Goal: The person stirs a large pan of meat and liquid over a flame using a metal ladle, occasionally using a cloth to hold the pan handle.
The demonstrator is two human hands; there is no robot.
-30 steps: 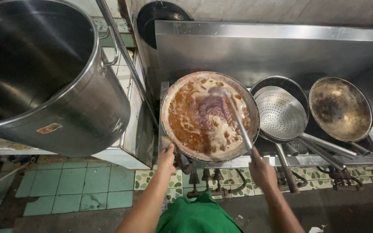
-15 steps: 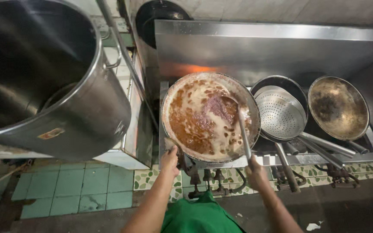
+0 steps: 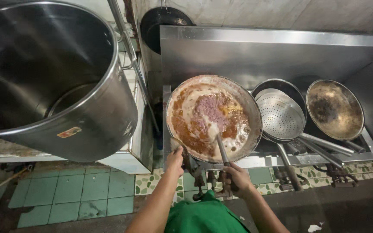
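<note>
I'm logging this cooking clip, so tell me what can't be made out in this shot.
Head view only:
- Left hand grips the wok rim; its fingers are hidden behind it.
- Ladle bowl: buried in sauce.
- Burner: covered by the wok.
- Big steel pot: cut off by the left edge.
- Right hand: hides the ladle's handle end.

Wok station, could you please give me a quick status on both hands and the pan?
Left hand gripping wok rim. Right hand shut on ladle, bowl in the sauce. Strainer sits beside, apart. Nothing in the way.

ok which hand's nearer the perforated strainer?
Right. The right hand grips the ladle handle below the wok, closer to the strainer. The left hand is at the wok's far-left rim.
</note>
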